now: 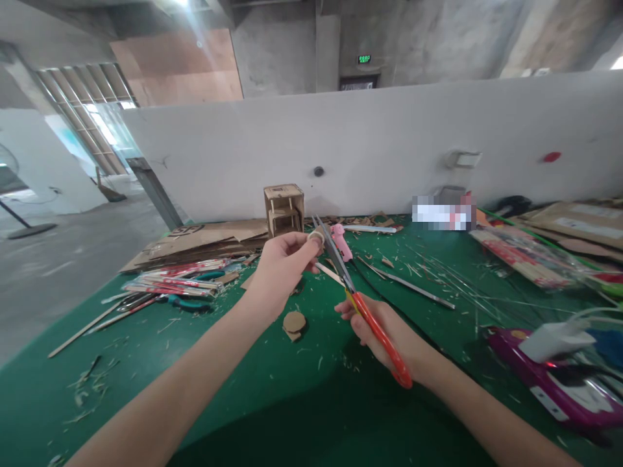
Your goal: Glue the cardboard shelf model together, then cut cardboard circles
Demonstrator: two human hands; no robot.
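My left hand [280, 269] pinches a small round cardboard piece [317, 238] between thumb and fingertips, held up above the green table [302, 395]. My right hand [384, 334] grips red-handled scissors [357, 301], whose open blades point up and left and meet the cardboard piece. Below my left hand, two small cardboard discs [294, 323] lie stacked on the table. A small cardboard box model [283, 208] stands upright at the back by the white wall.
Flat cardboard sheets [209, 241] and packs of sticks [175, 277] lie at left, with loose sticks and green-handled pliers [187, 303]. A pink glue gun [341, 241] lies behind the scissors. A purple device with white charger [555, 370] sits right. Cardboard and packages fill the far right.
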